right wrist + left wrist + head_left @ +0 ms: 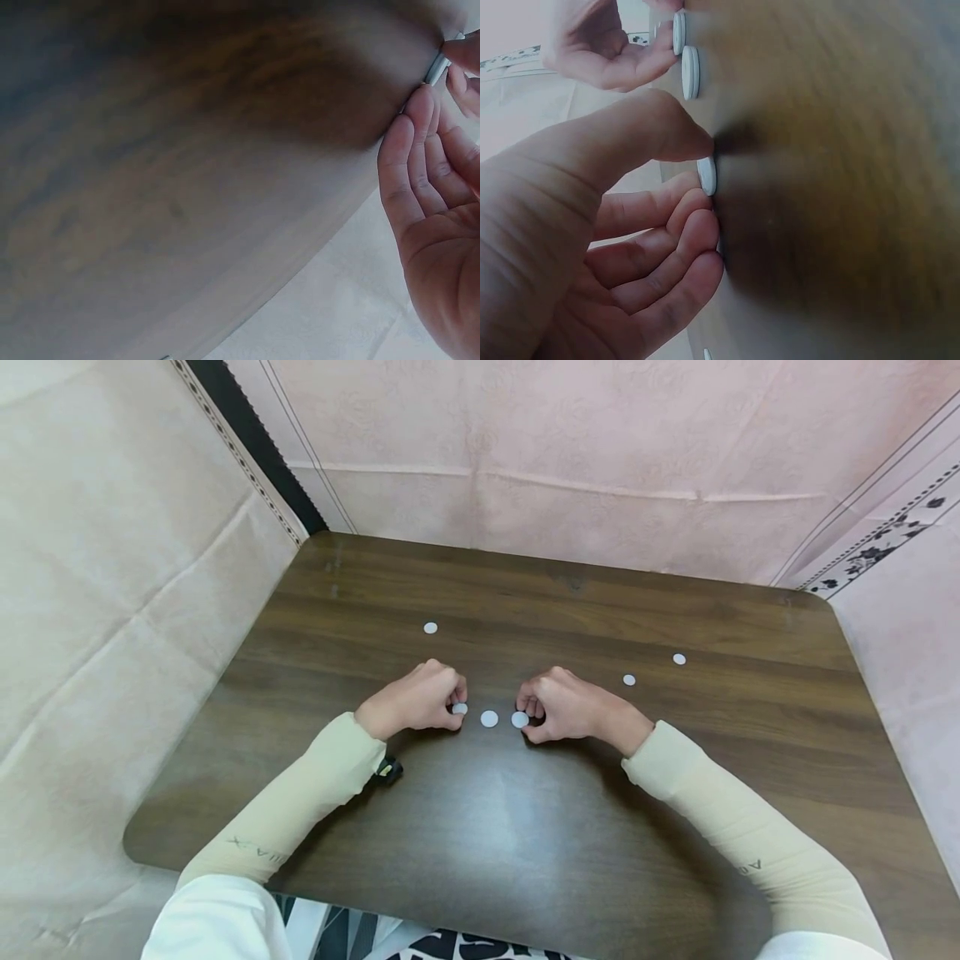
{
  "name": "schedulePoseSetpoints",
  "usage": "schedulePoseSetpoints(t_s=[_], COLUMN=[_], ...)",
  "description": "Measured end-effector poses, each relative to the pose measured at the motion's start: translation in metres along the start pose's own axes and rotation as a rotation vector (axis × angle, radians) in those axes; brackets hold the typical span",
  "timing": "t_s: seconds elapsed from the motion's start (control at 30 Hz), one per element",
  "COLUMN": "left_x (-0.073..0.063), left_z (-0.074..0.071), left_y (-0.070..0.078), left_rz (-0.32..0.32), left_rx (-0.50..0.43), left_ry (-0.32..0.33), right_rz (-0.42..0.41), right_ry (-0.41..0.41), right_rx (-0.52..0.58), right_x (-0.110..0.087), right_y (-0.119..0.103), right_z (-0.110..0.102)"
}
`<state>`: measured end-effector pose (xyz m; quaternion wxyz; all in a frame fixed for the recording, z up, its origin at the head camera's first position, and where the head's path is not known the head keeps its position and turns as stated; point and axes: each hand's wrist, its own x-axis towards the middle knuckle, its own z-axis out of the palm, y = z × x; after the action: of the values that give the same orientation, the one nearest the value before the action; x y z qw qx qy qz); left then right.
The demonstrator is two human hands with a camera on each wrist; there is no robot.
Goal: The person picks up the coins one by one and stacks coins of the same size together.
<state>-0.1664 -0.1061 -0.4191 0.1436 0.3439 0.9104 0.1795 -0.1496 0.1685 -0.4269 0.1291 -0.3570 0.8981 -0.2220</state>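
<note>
Near the middle of the table, my left hand (422, 697) pinches a small white disc (460, 708) between thumb and fingers, at the tabletop. Opposite it, my right hand (573, 706) pinches another white disc (520, 720) the same way. Between the two hands a third white disc (489, 718) lies flat, touched by neither. In the left wrist view, the held disc (707, 176) sits on edge to the camera between thumb and fingertips. The right wrist view shows its disc (436, 69) partly covered by the thumb.
Farther back on the brown wooden table (480, 827) lie more white discs: one at the back left (431, 627) and two at the right, a nearer disc (629, 680) and a farther disc (679, 659). Pale cloth (562, 452) hangs behind the table's back edge.
</note>
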Motion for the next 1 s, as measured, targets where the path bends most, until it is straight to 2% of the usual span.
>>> schedulePoseSetpoints(t_s=[0.57,0.87,1.0], left_x=[-0.004,-0.005,-0.005], left_z=[0.004,0.004,0.004], left_y=[0.004,0.005,0.006], left_rz=[0.027,0.020,0.018], left_rx=[0.025,0.029,0.029], left_ry=[0.018,0.028,0.024], right_rz=[0.002,0.004,-0.020], right_ry=[-0.009,-0.051,-0.044], right_rx=[0.020,-0.025,-0.042], right_x=[0.001,0.008,0.013], right_y=[0.000,-0.005,-0.010], right_z=[-0.002,-0.010,-0.011])
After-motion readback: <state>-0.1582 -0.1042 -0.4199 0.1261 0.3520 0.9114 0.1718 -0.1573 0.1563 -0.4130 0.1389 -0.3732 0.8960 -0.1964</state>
